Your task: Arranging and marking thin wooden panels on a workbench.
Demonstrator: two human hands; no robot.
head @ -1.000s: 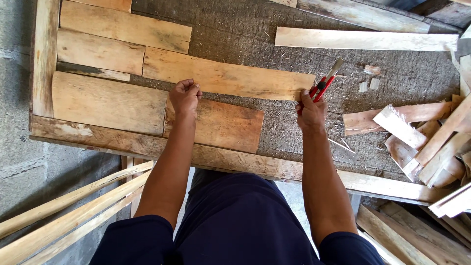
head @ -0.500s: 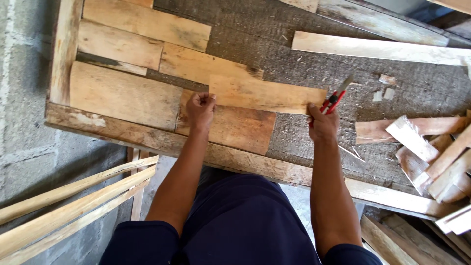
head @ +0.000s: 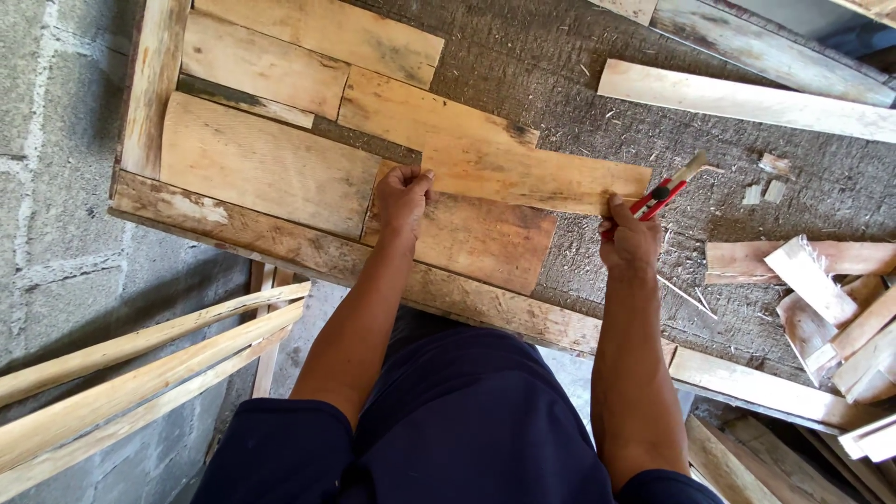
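The rough grey surface [head: 597, 112] fills most of the view, littered with splinters and chips. Along its near edge runs a long weathered edge rail [head: 280, 238], and a second upright rail [head: 154, 75] borders the left side. Inside that corner lie several flat pale boards fitted side by side: a wide board [head: 266, 163] at the lower left, two shorter ones above it, and a reddish-brown board [head: 490, 238] next to the near rail.

Across these lies the plank [head: 523, 168] that both hands grip, a long light-coloured piece slanting from the upper left down to the right, its right end resting over the bare surface. The left hand [head: 403, 198] is curled closed on the plank's near edge about midway along, knuckles up, fingers folded over the wood. The right hand [head: 630, 238] pinches the plank's right end between thumb and fingers, and in the same fist it holds a red utility knife [head: 663, 191], whose tip juts up and to the right past the plank's corner.

Farther back on the right a long pale slat [head: 747, 98] lies on the surface, well apart from the hands. At the right edge sits a heap of offcuts [head: 831, 299], short broken pieces piled at odd angles. Lower left, below the surface, a bundle of thin sticks [head: 140, 373] leans across a block wall. Two small wood chips [head: 761, 191] lie just beyond the knife.
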